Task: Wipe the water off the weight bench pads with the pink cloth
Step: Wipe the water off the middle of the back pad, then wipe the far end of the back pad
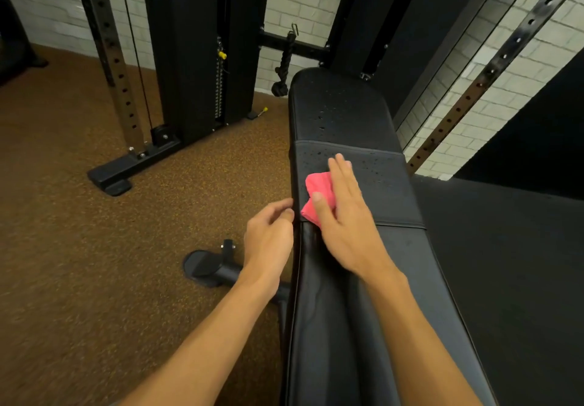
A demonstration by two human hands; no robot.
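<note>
A long black weight bench (379,295) runs from the bottom of the view up to the middle. Its middle pad section (385,184) and far pad (341,111) are speckled with water drops. The pink cloth (316,190) lies on the middle section near the left edge. My right hand (344,213) presses flat on the cloth with straight fingers, covering most of it. My left hand (271,235) hovers at the bench's left edge, fingers loosely curled and holding nothing, fingertips close to the pad's side.
A black cable machine (196,58) with a weight stack stands at the back left on brown speckled flooring (94,247). A rope handle (282,67) hangs beyond the bench's far end. The bench's foot (208,266) sticks out to the left. Black matting (512,263) lies to the right.
</note>
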